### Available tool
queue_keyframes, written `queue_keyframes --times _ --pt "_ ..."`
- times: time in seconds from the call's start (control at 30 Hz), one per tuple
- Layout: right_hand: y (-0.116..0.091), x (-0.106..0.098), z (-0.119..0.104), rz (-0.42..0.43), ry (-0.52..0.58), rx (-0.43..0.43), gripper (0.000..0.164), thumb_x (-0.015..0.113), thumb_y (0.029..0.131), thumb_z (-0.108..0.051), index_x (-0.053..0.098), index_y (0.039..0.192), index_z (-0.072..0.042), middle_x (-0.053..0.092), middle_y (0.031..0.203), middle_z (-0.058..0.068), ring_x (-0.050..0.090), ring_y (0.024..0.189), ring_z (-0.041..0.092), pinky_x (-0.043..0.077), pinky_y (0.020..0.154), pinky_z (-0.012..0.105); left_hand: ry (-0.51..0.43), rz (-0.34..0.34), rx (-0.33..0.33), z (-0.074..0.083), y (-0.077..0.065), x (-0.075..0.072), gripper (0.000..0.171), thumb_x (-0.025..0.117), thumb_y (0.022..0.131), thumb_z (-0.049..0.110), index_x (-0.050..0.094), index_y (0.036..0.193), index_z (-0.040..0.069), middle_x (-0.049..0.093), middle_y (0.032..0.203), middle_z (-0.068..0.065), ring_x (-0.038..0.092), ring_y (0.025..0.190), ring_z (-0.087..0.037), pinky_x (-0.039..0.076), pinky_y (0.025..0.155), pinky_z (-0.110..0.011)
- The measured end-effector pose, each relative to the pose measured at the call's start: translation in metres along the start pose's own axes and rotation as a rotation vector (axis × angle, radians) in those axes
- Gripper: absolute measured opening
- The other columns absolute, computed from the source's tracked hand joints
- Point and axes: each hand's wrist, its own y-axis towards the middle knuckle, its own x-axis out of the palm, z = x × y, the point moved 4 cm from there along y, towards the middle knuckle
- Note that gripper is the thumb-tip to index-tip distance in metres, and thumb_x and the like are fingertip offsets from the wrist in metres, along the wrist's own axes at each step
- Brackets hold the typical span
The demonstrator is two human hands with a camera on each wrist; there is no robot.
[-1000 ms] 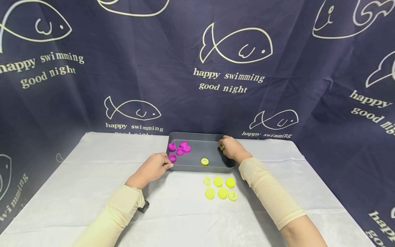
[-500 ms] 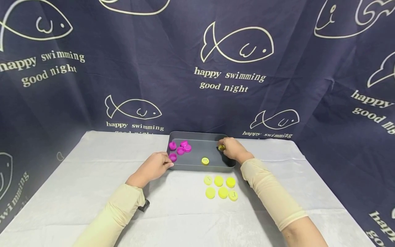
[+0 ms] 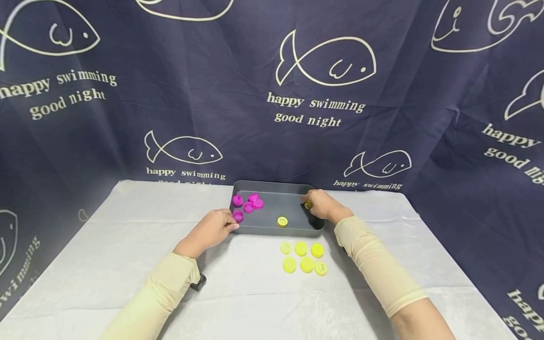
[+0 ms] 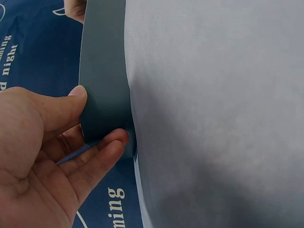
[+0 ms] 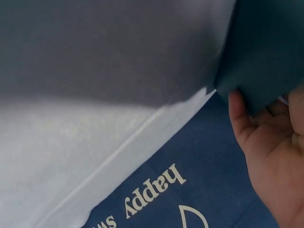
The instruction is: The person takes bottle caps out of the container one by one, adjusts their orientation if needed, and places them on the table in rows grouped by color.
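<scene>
A dark grey rectangular tray point(image 3: 278, 199) lies at the far side of the table. My left hand point(image 3: 212, 229) pinches its near left corner; in the left wrist view the thumb point(image 4: 78, 97) presses on the rim. My right hand point(image 3: 324, 205) reaches over the tray's right end and holds a yellow bottle cap point(image 3: 308, 205) at its fingertips, partly hidden. In the right wrist view one finger point(image 5: 239, 111) lies along the outside of the tray wall. Several magenta caps point(image 3: 258, 204) sit in the tray's left part, and one yellow cap point(image 3: 282, 222) lies near its front wall.
In front of the tray, several yellow caps point(image 3: 307, 265) lie in two rows on the white tablecloth point(image 3: 238, 293). A dark blue curtain with fish drawings point(image 3: 250, 94) hangs just behind the table.
The right hand shifts slightly to the right, and the yellow cap at its fingers turns and moves with it. The left hand and the other caps stay put.
</scene>
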Motion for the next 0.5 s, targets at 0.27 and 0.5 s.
queue_keyframes --times 0.27,0.5 --pt "-0.0019 -0.0006 0.0002 -0.013 -0.040 -0.066 0.041 0.062 0.070 0.015 0.074 0.105 -0.001 0.070 0.104 0.012 0.065 0.099 0.029 0.053 0.092 0.041 0.014 -0.006 -0.004 -0.0009 0.0006 0.0014 0.011 0.074 0.090 0.012 0.079 0.086 0.003 0.059 0.076 0.007 0.055 0.071 -0.006 0.052 0.070 -0.029" --pt "-0.0020 -0.0002 0.0002 0.019 -0.048 -0.077 0.035 0.066 0.071 0.016 0.075 0.101 -0.001 0.072 0.101 0.011 0.066 0.099 0.028 0.053 0.093 0.041 0.015 0.006 0.008 0.0001 -0.0003 -0.0004 0.010 0.074 0.089 0.011 0.079 0.085 0.003 0.059 0.075 0.007 0.057 0.071 -0.008 0.053 0.071 -0.030"
